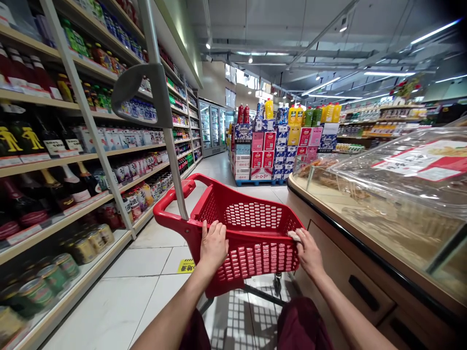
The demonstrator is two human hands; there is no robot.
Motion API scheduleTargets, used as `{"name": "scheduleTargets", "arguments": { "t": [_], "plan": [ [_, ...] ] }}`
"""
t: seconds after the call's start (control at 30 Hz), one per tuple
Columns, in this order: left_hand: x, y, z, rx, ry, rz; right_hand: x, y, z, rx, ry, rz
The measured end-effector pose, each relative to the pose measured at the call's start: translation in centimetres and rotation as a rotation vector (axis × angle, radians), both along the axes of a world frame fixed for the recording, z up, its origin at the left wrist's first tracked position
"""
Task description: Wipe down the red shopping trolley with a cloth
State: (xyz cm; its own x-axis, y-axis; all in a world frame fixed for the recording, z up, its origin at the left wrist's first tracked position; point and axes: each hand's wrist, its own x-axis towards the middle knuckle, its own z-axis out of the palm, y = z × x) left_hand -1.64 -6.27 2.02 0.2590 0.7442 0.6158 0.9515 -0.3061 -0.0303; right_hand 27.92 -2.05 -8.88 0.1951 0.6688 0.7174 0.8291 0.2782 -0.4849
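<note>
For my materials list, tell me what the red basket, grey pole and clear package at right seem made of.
Red basket: probably moulded plastic, satin, with evenly perforated walls. Grey pole: likely metal, its smooth surface softly shiny. Clear package: likely thin, glossy plastic, see-through with glare-catching ridges.

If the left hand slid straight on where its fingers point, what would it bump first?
Probably the far wall of the red cart, though depth is unclear and the left hand might pass just over its top.

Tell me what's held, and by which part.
The red cart, by its near rim: left hand toward the left end, right hand at the right corner, with an unidentifiable whitish scrap.
</note>
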Motion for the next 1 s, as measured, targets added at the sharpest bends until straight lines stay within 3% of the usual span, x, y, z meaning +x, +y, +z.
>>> {"name": "scheduleTargets", "arguments": {
  "t": [0.13, 0.2, 0.33, 0.4, 0.53, 0.6, 0.67, 0.73, 0.8, 1.0],
  "plan": [
    [0.0, 0.0, 0.0, -0.009, 0.007, 0.000, -4.9, -0.2, 1.0, 0.015, -0.121, 0.236],
    [-0.1, 0.0, 0.0, -0.006, 0.017, -0.003, -5.0, -0.2, 1.0, 0.016, -0.162, 0.310],
    [0.2, 0.0, -0.2, -0.007, 0.018, 0.005, -0.3, -0.2, 0.2, -0.018, -0.025, 0.070],
    [0.4, 0.0, -0.2, -0.008, 0.007, 0.009, 0.0, -0.1, 0.3, -0.032, 0.018, -0.006],
    [0.4, -0.1, -0.1, -0.020, 0.015, -0.001, -5.3, -0.2, 1.7, -0.009, -0.121, 0.284],
    [0.2, -0.1, -0.1, -0.024, 0.031, -0.001, -6.0, -0.2, 1.7, 0.004, -0.151, 0.362],
    [0.0, -0.1, -0.1, -0.028, 0.042, 0.003, -3.7, -0.1, 1.2, 0.004, -0.102, 0.263],
    [0.1, -0.1, -0.2, -0.029, 0.042, 0.007, -0.7, 0.1, 0.5, -0.001, -0.018, 0.070],
    [0.3, -0.1, -0.2, -0.027, 0.032, 0.015, 0.0, 0.2, 0.4, -0.005, 0.020, -0.036],
    [0.6, -0.1, -0.3, -0.020, 0.056, 0.011, -10.0, -0.3, 2.5, 0.042, -0.160, 0.321]
  ]
}}
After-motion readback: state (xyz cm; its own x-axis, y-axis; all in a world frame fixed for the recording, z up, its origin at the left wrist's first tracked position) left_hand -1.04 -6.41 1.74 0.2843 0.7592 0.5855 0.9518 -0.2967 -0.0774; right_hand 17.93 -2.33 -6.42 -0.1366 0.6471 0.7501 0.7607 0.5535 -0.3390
